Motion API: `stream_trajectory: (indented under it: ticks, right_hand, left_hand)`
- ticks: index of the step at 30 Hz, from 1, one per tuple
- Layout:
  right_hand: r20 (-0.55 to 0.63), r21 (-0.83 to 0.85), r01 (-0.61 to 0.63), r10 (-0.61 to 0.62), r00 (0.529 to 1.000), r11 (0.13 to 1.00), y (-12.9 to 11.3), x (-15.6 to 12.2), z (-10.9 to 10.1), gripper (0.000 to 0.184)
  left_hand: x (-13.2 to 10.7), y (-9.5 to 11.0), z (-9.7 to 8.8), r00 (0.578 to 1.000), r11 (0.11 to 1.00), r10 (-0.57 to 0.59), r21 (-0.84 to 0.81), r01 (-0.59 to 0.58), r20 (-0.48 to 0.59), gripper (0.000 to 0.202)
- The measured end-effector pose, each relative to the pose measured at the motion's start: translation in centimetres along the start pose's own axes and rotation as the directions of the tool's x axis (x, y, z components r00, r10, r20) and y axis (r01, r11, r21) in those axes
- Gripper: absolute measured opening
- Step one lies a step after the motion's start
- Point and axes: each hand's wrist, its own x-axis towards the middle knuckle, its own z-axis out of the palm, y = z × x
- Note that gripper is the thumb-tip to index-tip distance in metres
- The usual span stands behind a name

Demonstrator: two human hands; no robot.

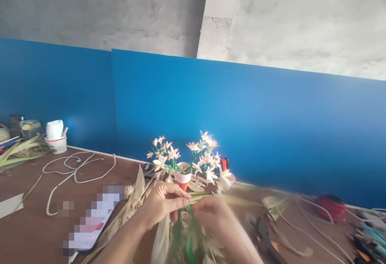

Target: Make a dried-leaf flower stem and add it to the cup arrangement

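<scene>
My left hand [163, 203] is closed in a pinch, thumb against fingers, on a thin pale-green husk strip [202, 194]. That strip runs rightward over my right hand [213, 211], whose fingers are curled and partly blurred; what they hold is hidden. Green tape [189, 248] hangs below, between both hands. Just beyond them stands a stack of paper cups [183, 177] holding two sprays of cream husk flowers [206, 157], with green stems. Dry corn husks [134, 199] lie under and beside my hands.
A phone [95, 223] lies left of my left arm, with a white cable [76, 171] looped behind it. Black-handled pliers or cutters [265, 236] and a red object [331, 207] are to the right. A white tub [56, 144] stands far left. A blue partition [241, 119] bounds the back.
</scene>
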Motion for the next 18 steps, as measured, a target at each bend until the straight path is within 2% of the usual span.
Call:
stream_trajectory:
  ticks: [6, 11, 18]
  right_hand:
    - [-0.002, -0.028, 0.062, -0.062, 0.998, 0.998, -0.22, -0.14, -0.27, 0.028]
    - [0.032, -0.041, 0.044, -0.042, 0.999, 0.998, -0.01, 0.16, -0.55, 0.028]
    - [0.076, -0.016, 0.065, -0.063, 0.995, 0.998, 0.15, 0.76, -0.16, 0.025]
  left_hand:
    - [-0.05, -0.23, -0.03, 0.999, 0.999, -0.035, 0.005, 0.035, 0.001, 0.027]
    - [-0.06, -0.06, 0.25, 0.998, 0.998, -0.064, -0.013, 0.064, 0.009, 0.029]
    - [-0.15, -0.15, 0.33, 0.999, 0.999, -0.045, 0.002, 0.045, 0.031, 0.027]
